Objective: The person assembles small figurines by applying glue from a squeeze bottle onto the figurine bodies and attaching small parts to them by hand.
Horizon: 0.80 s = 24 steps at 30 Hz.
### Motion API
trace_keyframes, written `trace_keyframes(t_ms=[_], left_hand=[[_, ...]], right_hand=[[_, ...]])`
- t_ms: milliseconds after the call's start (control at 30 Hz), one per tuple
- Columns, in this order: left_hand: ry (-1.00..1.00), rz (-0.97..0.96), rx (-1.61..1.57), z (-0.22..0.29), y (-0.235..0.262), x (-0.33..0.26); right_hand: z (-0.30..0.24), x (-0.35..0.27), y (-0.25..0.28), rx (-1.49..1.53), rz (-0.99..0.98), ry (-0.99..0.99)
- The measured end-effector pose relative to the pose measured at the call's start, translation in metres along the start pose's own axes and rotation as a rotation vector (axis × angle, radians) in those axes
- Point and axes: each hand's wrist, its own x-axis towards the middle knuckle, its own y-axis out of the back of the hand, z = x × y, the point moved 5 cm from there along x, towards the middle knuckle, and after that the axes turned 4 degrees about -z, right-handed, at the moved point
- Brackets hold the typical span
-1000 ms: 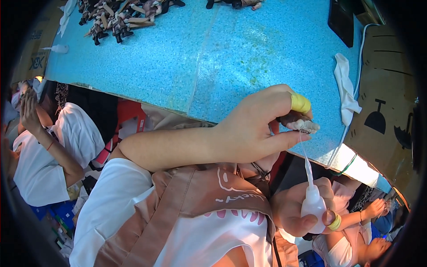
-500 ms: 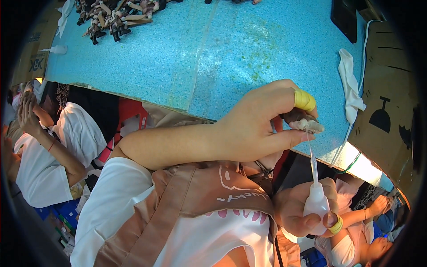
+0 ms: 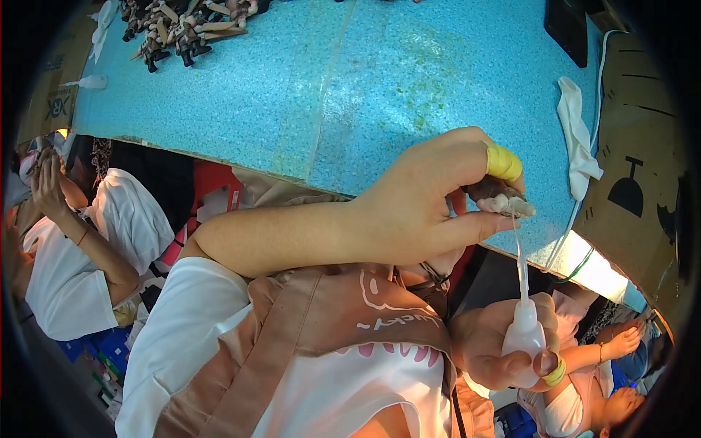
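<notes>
My left hand [image 3: 445, 193], yellow tape round one finger, pinches a small dark-brown and whitish moulded piece [image 3: 500, 198] between thumb and fingers beside the table edge. Part of the piece is hidden by those fingers. Lower down, my right hand [image 3: 504, 343] is wrapped round a white squeeze bottle [image 3: 524, 334], which points upward. The bottle's long thin nozzle [image 3: 521, 266] reaches up to the whitish side of the piece; whether its tip touches I cannot tell. A finger of this hand also wears yellow tape.
A pile of small figurines [image 3: 186, 33] lies at the table's far left, near another squeeze bottle [image 3: 91, 82]. A white cloth strip [image 3: 577, 139] and a cable [image 3: 600, 95] run along the right edge by a cardboard box [image 3: 635, 160]. People sit on both sides.
The squeeze bottle and my right hand have shifted slightly right. My left hand keeps its pinch on the piece, with only a tiny shift.
</notes>
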Motion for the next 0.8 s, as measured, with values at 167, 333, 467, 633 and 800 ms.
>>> trace_keyframes(t_ms=[167, 333, 467, 633, 800], left_hand=[[-0.019, -0.013, 0.007, 0.0020, 0.0008, -0.0001], [0.018, -0.024, -0.017, 0.0005, -0.0008, -0.0012], [-0.009, -0.019, -0.030, -0.0009, -0.0016, -0.0021], [-0.024, -0.032, -0.025, -0.0010, -0.0019, -0.0018], [-0.010, -0.023, -0.040, -0.0014, -0.0020, -0.0023]], right_hand=[[0.0008, -0.0030, 0.0034, -0.041, -0.009, -0.022], [-0.0018, -0.0016, 0.0047, 0.013, 0.044, -0.010], [-0.0021, -0.0002, 0.0043, -0.038, 0.090, -0.007], [0.0000, -0.0008, 0.0055, -0.028, 0.103, -0.033], [0.0014, -0.0014, 0.0086, 0.014, 0.030, -0.045]])
